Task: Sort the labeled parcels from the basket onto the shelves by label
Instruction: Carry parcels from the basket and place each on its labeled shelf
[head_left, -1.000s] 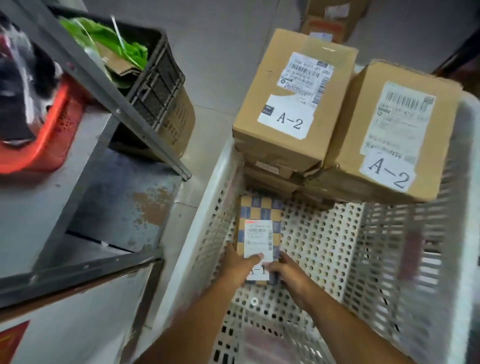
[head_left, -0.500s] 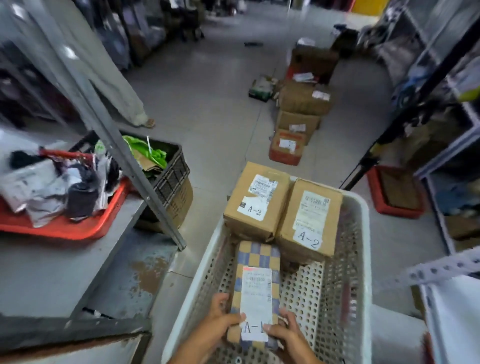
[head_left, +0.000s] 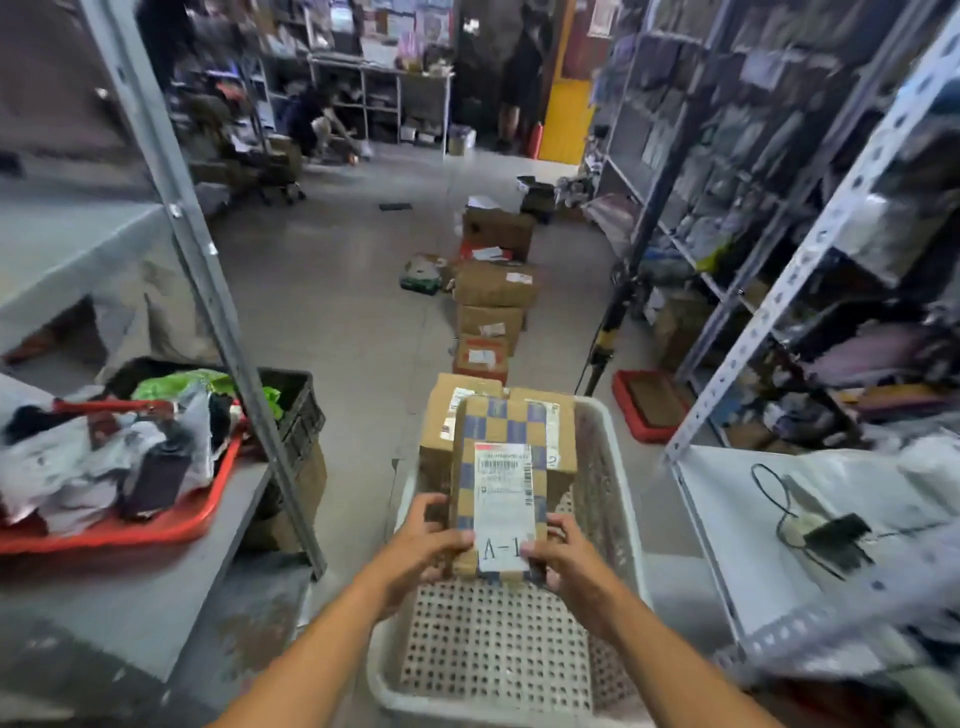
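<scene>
Metal shelving unit (head_left: 218, 312) on the left, a second perforated-angle rack (head_left: 810, 249) on the right; aisle floor between them carries a line of cardboard boxes (head_left: 493, 291) running away from the camera. White perforated plastic basket (head_left: 608, 499) sits low centre between the racks. At its far end, two brown cartons (head_left: 441, 415), labels largely hidden. Red tray (head_left: 156, 530) of mixed bagged items rests on the left shelf near its front edge; black crate (head_left: 301, 410) with green contents stands on the floor just beyond the upright. Right shelf surface holds a black cable and adapter (head_left: 836, 535). Checkered blue-and-tan parcel (head_left: 514, 431), white shipping label marked "A-1", is held above the basket's middle, raised clear of the basket floor as far as the blurred view allows. Left hand (head_left: 421, 540) grips its near-left edge, thumb on top; right hand (head_left: 571, 556) grips the near-right corner, thumb over the label.
</scene>
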